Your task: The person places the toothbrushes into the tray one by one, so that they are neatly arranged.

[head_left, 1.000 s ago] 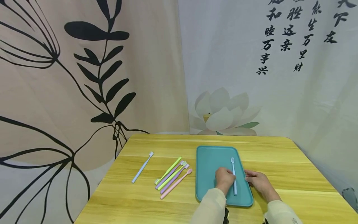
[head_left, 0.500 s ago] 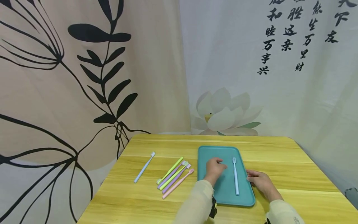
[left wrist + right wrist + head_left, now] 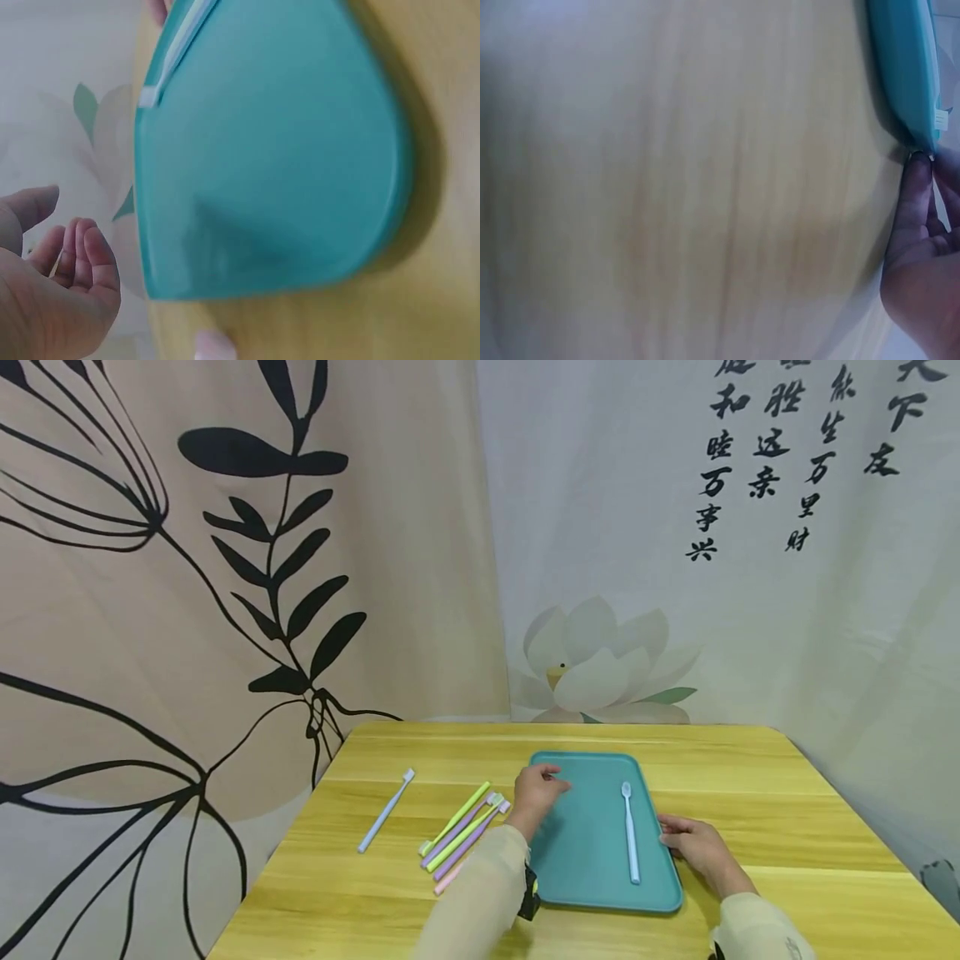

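A teal tray (image 3: 588, 860) lies on the wooden table with a light blue toothbrush (image 3: 631, 839) lengthwise near its right side. My left hand (image 3: 538, 795) hovers over the tray's left edge, fingers loosely bent and holding nothing; the left wrist view confirms the bare palm (image 3: 56, 300). At the right rim, my right hand (image 3: 703, 853) pinches the tray's edge between thumb and fingers, seen close in the right wrist view. Left of the tray lies a bunch of green, purple and pink toothbrushes (image 3: 461, 833); my left sleeve covers much of the pink one.
Another blue toothbrush (image 3: 386, 810) lies by itself farther left on the table (image 3: 322, 893). Behind the table hangs a printed cloth (image 3: 420, 568) with plants, a lotus and dark characters.
My left hand has let go of the blue toothbrush on the tray and moved left to the tray's left edge. My right hand has stayed at the right rim.
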Available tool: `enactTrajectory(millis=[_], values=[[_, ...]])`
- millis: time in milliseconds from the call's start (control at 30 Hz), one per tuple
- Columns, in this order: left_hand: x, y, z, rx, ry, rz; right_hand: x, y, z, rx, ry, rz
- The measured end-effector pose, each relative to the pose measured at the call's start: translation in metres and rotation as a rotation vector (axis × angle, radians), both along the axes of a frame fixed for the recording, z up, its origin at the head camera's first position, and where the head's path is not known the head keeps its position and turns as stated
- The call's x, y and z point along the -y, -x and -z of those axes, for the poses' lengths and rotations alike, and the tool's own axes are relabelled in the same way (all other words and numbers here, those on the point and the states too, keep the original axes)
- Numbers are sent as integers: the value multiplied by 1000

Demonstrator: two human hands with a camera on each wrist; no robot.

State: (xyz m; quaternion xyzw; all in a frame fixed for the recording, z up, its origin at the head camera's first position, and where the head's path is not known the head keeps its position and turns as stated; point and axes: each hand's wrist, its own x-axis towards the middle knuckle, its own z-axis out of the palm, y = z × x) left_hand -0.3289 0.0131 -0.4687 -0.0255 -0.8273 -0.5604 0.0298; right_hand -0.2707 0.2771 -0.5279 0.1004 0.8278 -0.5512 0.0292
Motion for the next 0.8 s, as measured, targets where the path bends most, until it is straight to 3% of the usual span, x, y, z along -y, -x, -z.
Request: enactTrajectory(millis=[267, 500, 800], values=[[37, 10, -16, 22, -78, 3, -1, 1, 0, 10, -3, -4], [68, 23, -21, -20, -18, -69, -1, 2, -1, 4, -5, -9], [105, 35, -25, -12, -14, -95, -1, 1, 0, 2, -5, -12]])
